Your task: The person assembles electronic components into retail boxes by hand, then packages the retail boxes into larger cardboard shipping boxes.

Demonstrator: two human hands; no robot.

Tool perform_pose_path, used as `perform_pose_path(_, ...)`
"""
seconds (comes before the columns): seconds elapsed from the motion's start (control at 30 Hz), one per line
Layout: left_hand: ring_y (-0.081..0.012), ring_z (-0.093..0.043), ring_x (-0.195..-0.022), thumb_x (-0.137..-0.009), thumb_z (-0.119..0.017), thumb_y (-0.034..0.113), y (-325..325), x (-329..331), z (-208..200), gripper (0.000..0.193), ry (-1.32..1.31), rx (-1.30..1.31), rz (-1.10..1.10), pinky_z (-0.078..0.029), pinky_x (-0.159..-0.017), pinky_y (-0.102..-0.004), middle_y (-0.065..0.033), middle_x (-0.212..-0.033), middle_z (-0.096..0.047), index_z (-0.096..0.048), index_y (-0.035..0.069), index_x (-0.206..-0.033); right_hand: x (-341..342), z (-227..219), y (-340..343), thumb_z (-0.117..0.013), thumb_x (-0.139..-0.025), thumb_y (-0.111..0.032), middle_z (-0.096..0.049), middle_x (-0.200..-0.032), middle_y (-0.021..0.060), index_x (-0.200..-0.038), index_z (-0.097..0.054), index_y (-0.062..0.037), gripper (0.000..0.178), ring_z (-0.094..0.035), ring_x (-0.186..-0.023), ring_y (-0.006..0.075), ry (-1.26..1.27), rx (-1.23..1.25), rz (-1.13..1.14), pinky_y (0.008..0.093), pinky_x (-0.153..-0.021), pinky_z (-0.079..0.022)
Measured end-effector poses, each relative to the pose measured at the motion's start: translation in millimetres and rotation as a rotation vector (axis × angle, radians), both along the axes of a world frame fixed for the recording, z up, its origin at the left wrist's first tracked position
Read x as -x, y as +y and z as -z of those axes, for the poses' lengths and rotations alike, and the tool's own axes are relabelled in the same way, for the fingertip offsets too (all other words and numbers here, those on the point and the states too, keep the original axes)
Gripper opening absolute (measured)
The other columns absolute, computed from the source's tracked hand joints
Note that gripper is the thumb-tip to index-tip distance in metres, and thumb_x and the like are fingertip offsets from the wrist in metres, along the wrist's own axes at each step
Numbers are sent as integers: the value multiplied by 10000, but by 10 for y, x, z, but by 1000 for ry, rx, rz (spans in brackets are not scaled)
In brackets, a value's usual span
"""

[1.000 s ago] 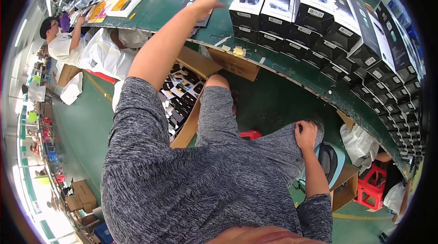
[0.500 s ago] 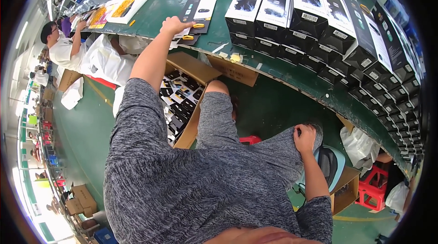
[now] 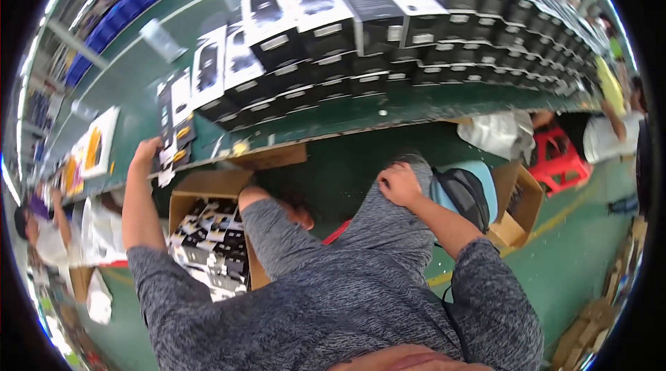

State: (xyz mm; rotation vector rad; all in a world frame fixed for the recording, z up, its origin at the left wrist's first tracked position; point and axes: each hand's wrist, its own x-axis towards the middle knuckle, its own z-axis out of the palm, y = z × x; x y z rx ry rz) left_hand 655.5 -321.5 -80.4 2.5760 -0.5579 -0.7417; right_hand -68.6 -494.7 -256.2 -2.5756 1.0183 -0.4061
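Note:
My left hand is at the table edge on the left, fingers drawn together against a small black-and-white piece. Blur hides exactly what they grip. Just beyond lie flat black-and-white cartons and dark pieces with yellow parts. My right hand rests on my right knee, holding nothing, its fingers lying over the cloth. Under the table by my left leg stands an open cardboard box, filled with many small black-and-white cards or packets.
Stacked black-and-white retail boxes line the green table. A white board with yellow pieces lies at far left, near a seated person. On my right are a light-blue bag, a cardboard box and a red stool.
The view has swung to the right. My left hand has gone from a pointing finger over a yellow part to fingers drawn together beside the cartons. My right hand stays on the knee.

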Motion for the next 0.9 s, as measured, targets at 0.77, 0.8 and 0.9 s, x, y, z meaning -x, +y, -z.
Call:
perform_pose_path(0.77,-250,-663,-1083,-723,-910,465,-423,-60,159,739,-197,196,-27,-503,-941,-383,-143,-1171,-716,-704,-69,-1190,71,32,-18,-632,-824,-190,-702,-863,74,-836,-691,-126,88,-654,-976,269,16,2,-9,411,-1017,-426)
perform_pose_path(0.8,-219,-666,-1050,-754,-903,417,-473,-37,97,650,-182,224,-51,-510,-909,-360,-125,-1140,-722,-717,-57,-1159,83,29,-6,-622,-830,-192,-705,-851,79,-830,-695,-125,100,-653,-982,269,19,-6,-4,410,-1019,-424)
perform_pose_path(0.9,-189,-667,-1029,-910,-771,347,-135,-308,-171,500,-28,450,2,-524,-856,-328,-121,-1161,-713,-678,-46,-1204,27,26,-14,-629,-820,-199,-709,-854,75,-829,-698,-132,97,-652,-977,269,-5,4,-26,404,-1010,-424)
